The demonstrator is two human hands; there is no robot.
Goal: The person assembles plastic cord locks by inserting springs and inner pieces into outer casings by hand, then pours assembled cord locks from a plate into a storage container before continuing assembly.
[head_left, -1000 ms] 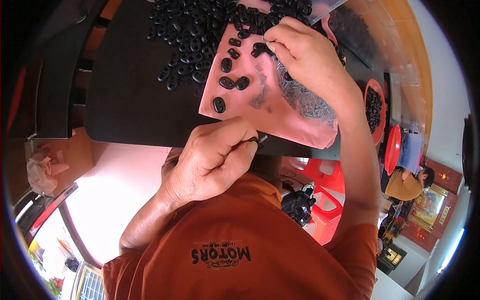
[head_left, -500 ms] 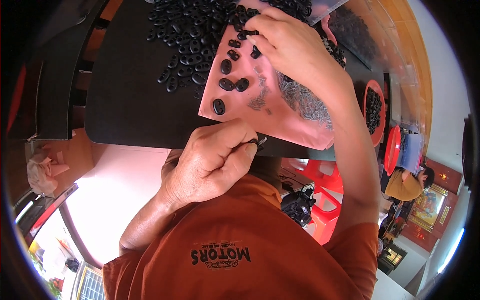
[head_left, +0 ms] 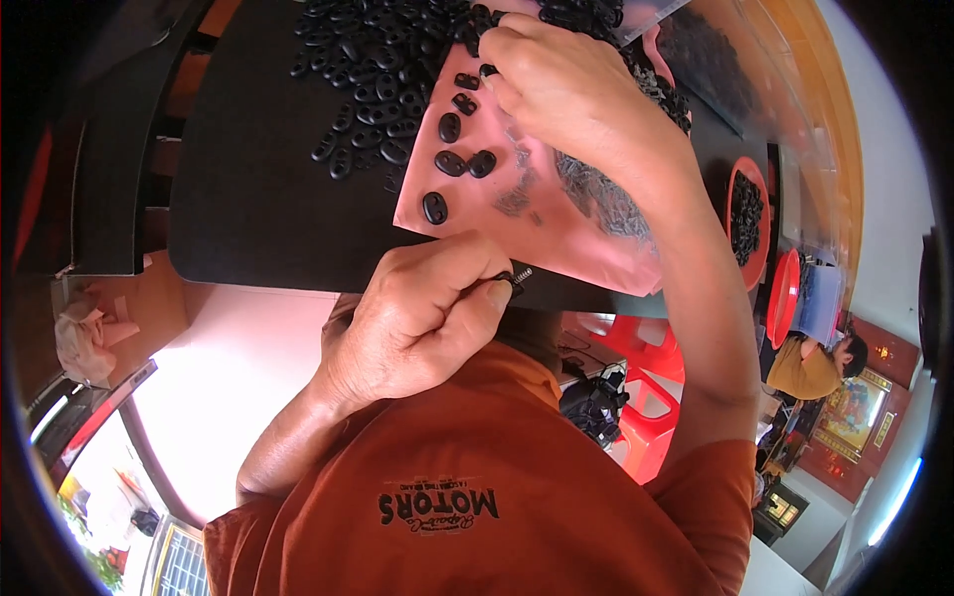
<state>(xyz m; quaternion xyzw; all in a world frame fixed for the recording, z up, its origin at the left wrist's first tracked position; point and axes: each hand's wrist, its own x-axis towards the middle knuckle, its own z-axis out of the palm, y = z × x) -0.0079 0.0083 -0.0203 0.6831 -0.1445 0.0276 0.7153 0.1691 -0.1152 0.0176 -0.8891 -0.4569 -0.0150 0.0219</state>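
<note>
My left hand (head_left: 422,318) is closed in a pinch near the table's front edge. From its fingertips sticks a small black plastic piece (head_left: 511,282), apparently a cord lock part, with a short metal spring (head_left: 522,274) standing out of it. At the far side of the pink sheet (head_left: 576,260), my right hand (head_left: 566,84) bends its fingers round a small black cord lock piece (head_left: 488,71); the hand partly covers it. Several black oval two-hole cord lock pieces (head_left: 450,163) lie on the sheet's left part. Beside my right wrist rests a heap of small springs (head_left: 601,194).
A large pile of black oval pieces (head_left: 383,60) covers the back of the black table (head_left: 248,189). To the right stand a red tray of black parts (head_left: 745,214) and another red dish (head_left: 783,298). Red stools (head_left: 651,407) are below; a person (head_left: 805,368) sits far right.
My right hand has shifted slightly left, its fingers curling further round a black piece at the sheet's far edge. My left hand stays in place with its piece and spring.
</note>
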